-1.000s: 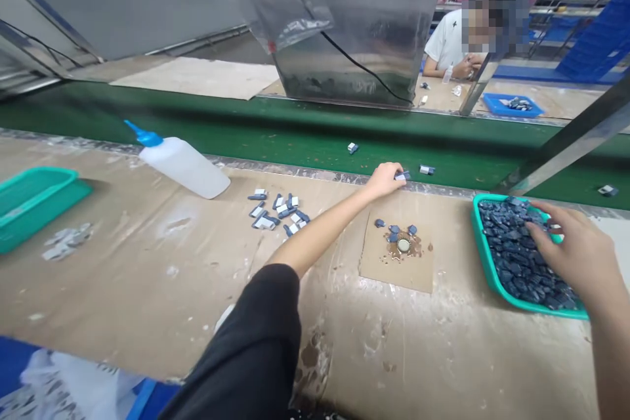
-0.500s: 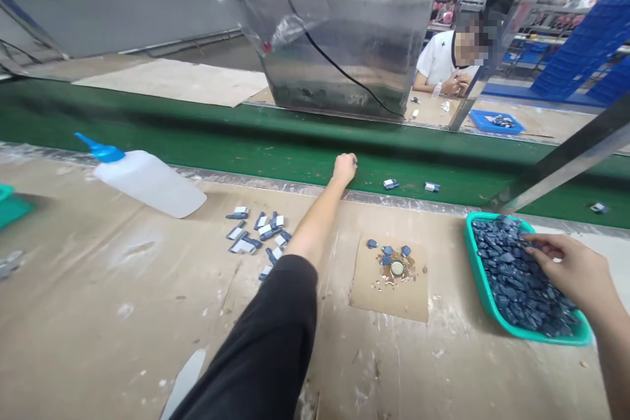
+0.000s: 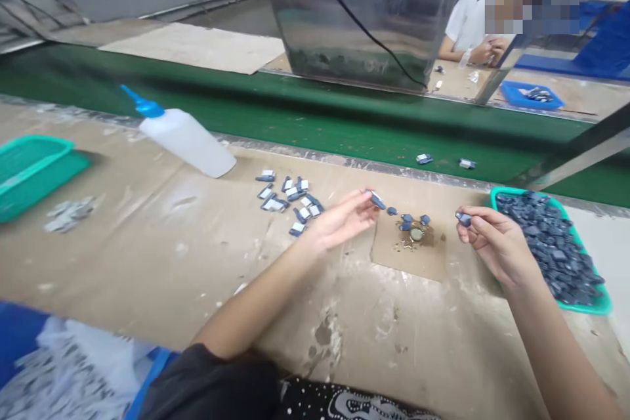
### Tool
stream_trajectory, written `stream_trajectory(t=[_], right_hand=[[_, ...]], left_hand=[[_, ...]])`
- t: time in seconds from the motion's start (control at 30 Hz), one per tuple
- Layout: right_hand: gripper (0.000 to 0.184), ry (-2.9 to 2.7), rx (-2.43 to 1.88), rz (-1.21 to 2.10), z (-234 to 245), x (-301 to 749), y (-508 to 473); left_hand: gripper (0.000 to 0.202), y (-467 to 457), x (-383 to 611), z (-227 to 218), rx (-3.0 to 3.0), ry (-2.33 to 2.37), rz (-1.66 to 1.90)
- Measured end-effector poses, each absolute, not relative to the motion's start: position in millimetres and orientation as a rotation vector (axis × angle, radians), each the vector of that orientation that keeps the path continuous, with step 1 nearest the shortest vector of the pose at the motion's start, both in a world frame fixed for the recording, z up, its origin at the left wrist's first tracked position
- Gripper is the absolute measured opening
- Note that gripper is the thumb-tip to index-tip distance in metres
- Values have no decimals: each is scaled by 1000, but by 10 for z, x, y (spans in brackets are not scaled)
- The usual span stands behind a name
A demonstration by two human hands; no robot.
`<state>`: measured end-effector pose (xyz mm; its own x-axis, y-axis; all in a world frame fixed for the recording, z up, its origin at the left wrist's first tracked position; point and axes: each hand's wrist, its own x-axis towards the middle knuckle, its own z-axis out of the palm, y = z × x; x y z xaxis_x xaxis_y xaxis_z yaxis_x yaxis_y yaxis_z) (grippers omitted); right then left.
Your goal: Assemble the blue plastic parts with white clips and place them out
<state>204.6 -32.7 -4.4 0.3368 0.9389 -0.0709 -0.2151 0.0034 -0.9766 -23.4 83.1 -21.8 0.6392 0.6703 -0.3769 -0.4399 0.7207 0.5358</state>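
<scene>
My left hand is above the bench and pinches a small blue-and-silver piece in its fingertips. My right hand holds a dark blue piece between thumb and fingers, just left of a teal tray heaped with similar dark blue pieces. Between my hands lies a cardboard square with a brown smear, a round metal cap and several small blue pieces. Several finished blue-and-silver pieces lie left of my left hand.
A white glue bottle with a blue nozzle lies on the bench, and a teal tray sits at far left. Beyond the bench runs a green conveyor belt carrying several pieces. A co-worker sits across it behind a steel hood.
My left hand has come back from the belt edge to above the bench, holding a piece. My right hand has lifted out of the tray with a dark blue piece. The view has tilted.
</scene>
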Motion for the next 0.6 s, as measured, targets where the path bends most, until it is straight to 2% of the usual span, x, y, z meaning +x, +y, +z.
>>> stream_trajectory(t=[0.17,0.27,0.6], right_hand=[[24,-853,-1335,1255,-276,1833,-239],[25,-990,-1462,1233,-333,1848,-228],[17,-1949,-1738,473,-432,1937,-156]], left_hand=[[2,434,-357,-357,305,568,680],[6,382,-401,-450,336,612,701],[18,325,-422,-570,573,761,651]])
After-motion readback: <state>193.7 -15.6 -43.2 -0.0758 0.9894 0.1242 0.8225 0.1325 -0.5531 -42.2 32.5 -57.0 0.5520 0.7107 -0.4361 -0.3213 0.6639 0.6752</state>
